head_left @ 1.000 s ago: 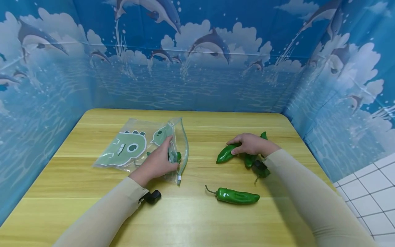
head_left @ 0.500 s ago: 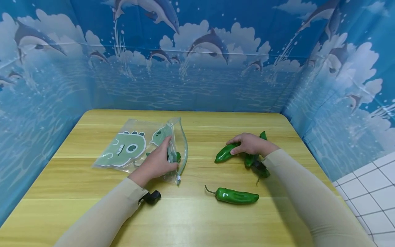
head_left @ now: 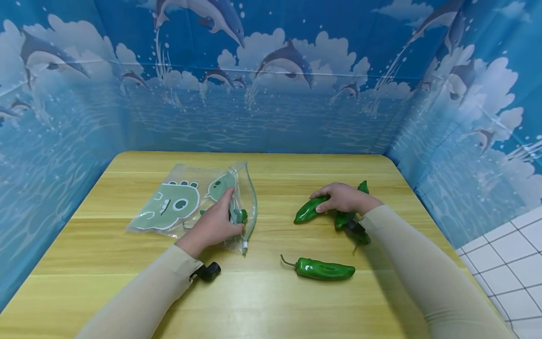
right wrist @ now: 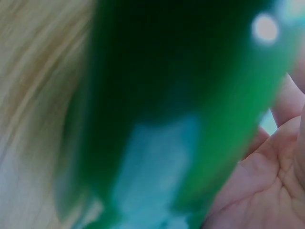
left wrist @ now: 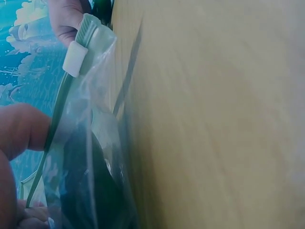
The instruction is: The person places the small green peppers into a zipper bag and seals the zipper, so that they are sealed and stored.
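Note:
My left hand point(head_left: 216, 223) grips the mouth side of a clear zip bag point(head_left: 146, 214) printed with green cartoon figures. Inside that bag, partly behind my fingers, lies a green pepper point(head_left: 243, 216). In the left wrist view, the thumb point(left wrist: 24, 131) is against the bag's zip edge, below the white slider point(left wrist: 75, 59). My right hand point(head_left: 342, 197) holds another long green pepper point(head_left: 308, 212) between thumb and fingers, its tip pointing left. Under the right wrist lie more peppers point(head_left: 343, 220), partly hidden. The right wrist view is mostly filled by a blurred pepper point(right wrist: 157, 86), with the palm beside it.
Nearer the front of the wooden table point(head_left: 237, 301), a single green pepper point(head_left: 326, 269) lies with its stem to the left. Black wrist cameras point(head_left: 208, 271) sit on both wrists. A dolphin-print curtain point(head_left: 262, 113) surrounds the table, with white tiles point(head_left: 521, 263) at right.

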The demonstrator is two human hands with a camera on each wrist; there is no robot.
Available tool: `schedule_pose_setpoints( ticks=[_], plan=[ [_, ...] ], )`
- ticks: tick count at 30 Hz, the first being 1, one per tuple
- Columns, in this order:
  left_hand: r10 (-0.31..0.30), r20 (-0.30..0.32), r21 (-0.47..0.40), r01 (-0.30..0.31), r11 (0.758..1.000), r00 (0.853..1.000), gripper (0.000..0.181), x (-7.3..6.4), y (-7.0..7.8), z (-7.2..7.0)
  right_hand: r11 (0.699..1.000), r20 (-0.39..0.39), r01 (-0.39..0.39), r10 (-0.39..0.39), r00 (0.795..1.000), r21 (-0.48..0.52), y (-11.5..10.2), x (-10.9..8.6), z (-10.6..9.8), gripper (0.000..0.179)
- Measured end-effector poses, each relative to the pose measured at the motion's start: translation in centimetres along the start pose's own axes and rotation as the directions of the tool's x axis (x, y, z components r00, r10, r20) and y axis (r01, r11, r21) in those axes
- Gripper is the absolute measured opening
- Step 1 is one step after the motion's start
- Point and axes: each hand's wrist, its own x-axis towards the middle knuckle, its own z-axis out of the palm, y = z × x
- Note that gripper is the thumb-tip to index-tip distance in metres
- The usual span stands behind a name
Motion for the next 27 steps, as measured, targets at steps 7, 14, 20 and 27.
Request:
schedule_pose_setpoints(
  ticks=[7, 14, 20, 27],
  plan=[
    [-0.003, 0.007, -0.005, 0.003, 1.0, 1.0, 0.113, -0.1, 0.1, -0.1, 1.0, 0.0, -0.004, 0.004, 1.0, 0.005, -0.2, 0.2, 0.0, 0.055],
    [0.001, 0.006, -0.011, -0.001, 1.0, 1.0, 0.112, -0.2, 0.2, -0.2, 1.0, -0.008, -0.002, 0.002, 1.0, -0.024, -0.7, 0.3, 0.0, 0.054],
    [0.0, 0.004, -0.012, 0.0, 1.0, 1.0, 0.113, 0.0, 0.1, -0.1, 0.998, 0.015, 0.001, 0.0, 1.0, -0.06, -1.2, 0.2, -0.2, 0.053],
    [0.001, 0.007, -0.006, -0.001, 1.0, 1.0, 0.114, 0.1, -0.2, 0.0, 0.994, 0.01, 0.019, -0.018, 1.0, -0.108, -1.9, 0.1, 0.2, 0.054]
  ],
)
